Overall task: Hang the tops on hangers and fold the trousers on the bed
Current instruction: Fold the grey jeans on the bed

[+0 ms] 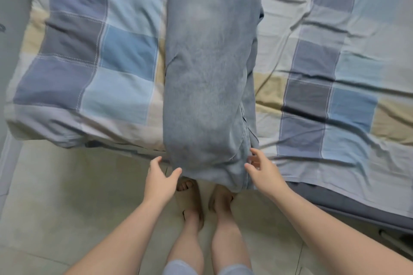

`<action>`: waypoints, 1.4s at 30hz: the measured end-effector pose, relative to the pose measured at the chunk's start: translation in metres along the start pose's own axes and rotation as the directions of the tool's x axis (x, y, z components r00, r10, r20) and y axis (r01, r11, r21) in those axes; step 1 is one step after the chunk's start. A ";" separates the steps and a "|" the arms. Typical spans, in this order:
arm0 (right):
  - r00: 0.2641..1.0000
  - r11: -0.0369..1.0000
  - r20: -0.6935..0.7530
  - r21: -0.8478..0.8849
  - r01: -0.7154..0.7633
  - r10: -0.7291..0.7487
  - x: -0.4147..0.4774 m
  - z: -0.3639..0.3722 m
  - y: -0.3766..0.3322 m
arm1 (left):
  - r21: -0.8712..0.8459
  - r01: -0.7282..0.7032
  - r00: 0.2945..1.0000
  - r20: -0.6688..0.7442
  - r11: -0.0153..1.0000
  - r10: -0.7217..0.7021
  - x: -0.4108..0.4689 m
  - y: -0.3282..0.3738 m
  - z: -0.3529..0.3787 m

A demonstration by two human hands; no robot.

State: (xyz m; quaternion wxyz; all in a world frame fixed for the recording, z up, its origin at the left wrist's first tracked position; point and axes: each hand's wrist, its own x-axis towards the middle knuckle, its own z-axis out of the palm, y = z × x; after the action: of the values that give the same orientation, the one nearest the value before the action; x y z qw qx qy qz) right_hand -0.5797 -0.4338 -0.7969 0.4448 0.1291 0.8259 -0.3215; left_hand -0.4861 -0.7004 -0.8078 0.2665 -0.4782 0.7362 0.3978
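Light blue jeans (207, 78) lie lengthwise on the bed, legs laid one on the other, back pocket at the top of the view. Their leg ends hang over the bed's near edge. My left hand (159, 177) is spread open just left of the hanging hems, its fingertips close to the denim. My right hand (262, 169) is spread open at the hems' right side, fingers at the fabric's edge. Neither hand holds the cloth. No tops or hangers are in view.
The bed carries a checked blue, grey and beige cover (335, 73), bunched thick on the left (89, 69). The pale tiled floor (67, 207) and my bare legs lie below. A dark bed frame (346, 203) shows at the lower right.
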 end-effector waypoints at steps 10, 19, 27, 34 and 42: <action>0.966 0.989 -0.238 0.129 -0.069 0.099 0.055 0.051 0.021 | 0.036 -0.154 0.971 0.188 0.987 0.145 0.043 -0.029 0.019; 0.980 0.992 -0.195 0.122 -0.008 0.032 0.047 0.051 0.029 | -0.120 -0.146 0.951 0.255 0.982 0.173 0.024 -0.036 0.018; 0.990 0.991 -0.128 0.126 -0.035 0.051 0.045 0.052 0.027 | -0.314 -0.052 0.968 0.217 0.948 0.125 0.003 -0.049 0.023; 0.960 0.944 -0.278 0.303 0.132 -0.045 0.006 0.043 0.039 | -0.306 -0.003 0.960 0.266 0.952 0.089 -0.017 -0.049 0.027; 0.908 0.990 -0.415 0.140 0.006 0.053 -0.003 0.025 0.084 | 0.002 -0.114 0.972 0.207 0.993 0.111 -0.019 -0.048 0.080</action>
State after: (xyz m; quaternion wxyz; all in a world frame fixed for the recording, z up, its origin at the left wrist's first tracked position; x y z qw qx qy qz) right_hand -0.5193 -0.3858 -0.8399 0.2519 0.2351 0.8761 -0.3373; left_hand -0.4334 -0.6345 -0.8520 0.3217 -0.3900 0.7332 0.4548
